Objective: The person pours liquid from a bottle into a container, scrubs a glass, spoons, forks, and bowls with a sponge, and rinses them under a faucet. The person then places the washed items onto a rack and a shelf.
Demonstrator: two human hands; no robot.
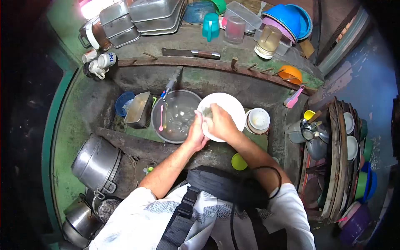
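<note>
A white plate (228, 103) is held over the sink, just right of a grey basin (183, 100). My left hand (196, 134) grips the plate's left edge, its fingers closed. My right hand (222, 122) rests on the plate's face, closed on a greyish-green scrubbing pad (207, 111) that its fingers partly cover. Water fills the basin, where a pink spoon (161, 118) leans at the left side. Above the basin points a tap (170, 86). To the right of the plate stand stacked white bowls (259, 119).
Left of the basin are a metal tin (139, 109) and a blue bowl (124, 103). A cleaver (189, 53) lies on the ledge behind. A yellow-green bowl (239, 161) sits near my right forearm. Large pots (93, 162) stand at left; a wooden dish rack (335, 162) stands at right.
</note>
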